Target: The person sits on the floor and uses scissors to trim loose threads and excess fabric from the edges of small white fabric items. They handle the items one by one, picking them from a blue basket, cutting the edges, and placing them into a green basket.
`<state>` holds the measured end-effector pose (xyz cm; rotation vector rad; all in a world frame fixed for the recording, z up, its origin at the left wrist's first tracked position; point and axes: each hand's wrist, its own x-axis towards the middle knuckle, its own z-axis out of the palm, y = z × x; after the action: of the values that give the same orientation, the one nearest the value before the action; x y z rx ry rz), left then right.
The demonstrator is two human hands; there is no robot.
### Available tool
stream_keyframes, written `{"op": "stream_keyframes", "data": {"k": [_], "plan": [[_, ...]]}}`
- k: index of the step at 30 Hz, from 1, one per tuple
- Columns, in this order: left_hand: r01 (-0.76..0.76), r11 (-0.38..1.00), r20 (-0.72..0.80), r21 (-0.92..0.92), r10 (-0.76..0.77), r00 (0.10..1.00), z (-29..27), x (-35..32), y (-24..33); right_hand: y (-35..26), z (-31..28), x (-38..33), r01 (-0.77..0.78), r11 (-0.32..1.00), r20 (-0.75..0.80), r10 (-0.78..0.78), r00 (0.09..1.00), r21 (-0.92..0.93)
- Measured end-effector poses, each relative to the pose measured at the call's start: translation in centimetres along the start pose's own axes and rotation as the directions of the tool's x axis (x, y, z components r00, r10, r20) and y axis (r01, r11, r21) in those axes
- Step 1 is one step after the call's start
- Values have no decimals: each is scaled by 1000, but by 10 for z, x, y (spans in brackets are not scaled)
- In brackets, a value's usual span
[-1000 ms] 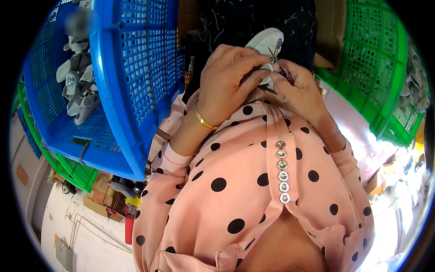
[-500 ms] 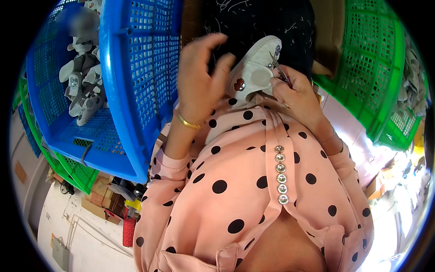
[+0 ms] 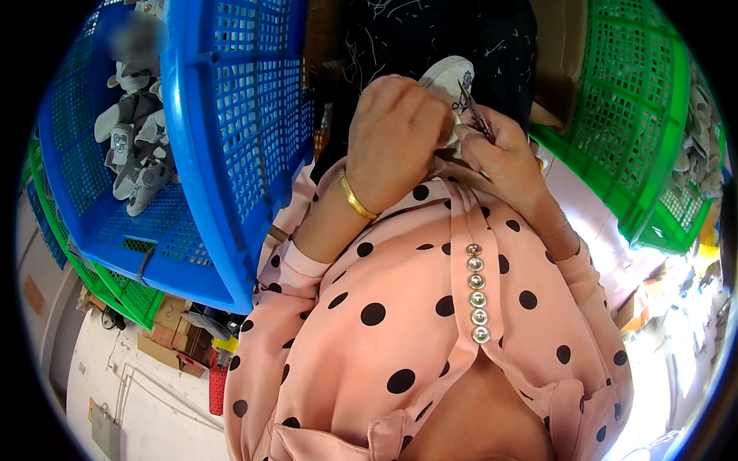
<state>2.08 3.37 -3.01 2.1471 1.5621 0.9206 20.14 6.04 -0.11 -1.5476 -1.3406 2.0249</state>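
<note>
On my lap lies a white shoe [image 3: 449, 75] with small printed pictures; its toe end shows, while my left hand covers most of the rest. Over the shoe's near side, my left hand [image 3: 403, 127] is closed, back of the hand up and fingers curled under. Whatever those fingers grip is hidden. Metal scissors [image 3: 478, 117] are held in my right hand [image 3: 500, 154], blades pointing up and away beside the shoe's right edge. Both hands are close together, with the left fingers near the right fingertips.
A blue plastic basket [image 3: 181, 138] with several pale shoes [image 3: 142, 177] stands at my left. At my right is a green basket [image 3: 626, 115], with pale shoe pieces [image 3: 696, 131] beyond its wall. Loose thread ends lie on the dark cloth [image 3: 500, 38] over my lap.
My left hand was raised and spread left of the shoe; it has moved right onto the shoe and closed. My right hand keeps the scissors in nearly the same place.
</note>
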Motion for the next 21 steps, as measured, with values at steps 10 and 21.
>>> {"op": "stream_keyframes", "data": {"k": [10, 21], "plan": [[101, 982, -8, -157, -104, 995, -9, -14, 2, 3, -3, 3, -68, 996, -10, 69, 998, 53], [-107, 991, -163, 86, 120, 979, 0, -24, 4, -23, -39, 3, 385, 148, 245, -556, 794, -911]]}}
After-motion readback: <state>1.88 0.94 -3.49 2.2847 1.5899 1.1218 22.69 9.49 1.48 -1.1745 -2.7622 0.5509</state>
